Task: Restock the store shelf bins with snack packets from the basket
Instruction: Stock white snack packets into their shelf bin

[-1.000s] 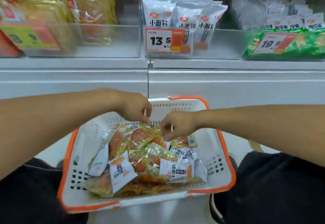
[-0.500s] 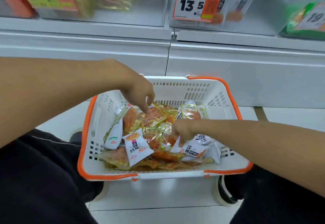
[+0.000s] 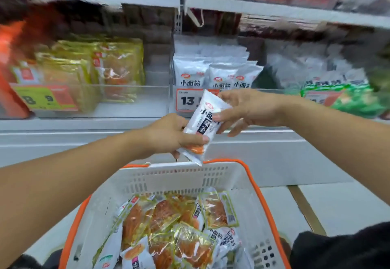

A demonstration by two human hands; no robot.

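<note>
Head view: both hands hold one white snack packet (image 3: 205, 126) above the far rim of the basket (image 3: 256, 186), in front of the shelf bins.

The white snack packet is a slim, glossy pouch with black characters, a dark vertical label band and an orange patch near its lower end; it is tilted, top end toward the shelf. The left hand (image 3: 172, 134) grips its lower part with fingers curled round it. The right hand (image 3: 245, 110) pinches its upper part between thumb and fingers. The basket is white perforated plastic with orange trim and contains yellow-edged packets (image 3: 166, 224) of orange contents and further white packets. Behind the hands, a clear bin (image 3: 213, 74) holds matching white packets behind a price tag (image 3: 187, 101) reading 13. The bin to the left (image 3: 101, 70) holds yellow packets; the bin to the right (image 3: 346, 97) holds green ones. The shelving is white metal; the floor is pale tile.
</note>
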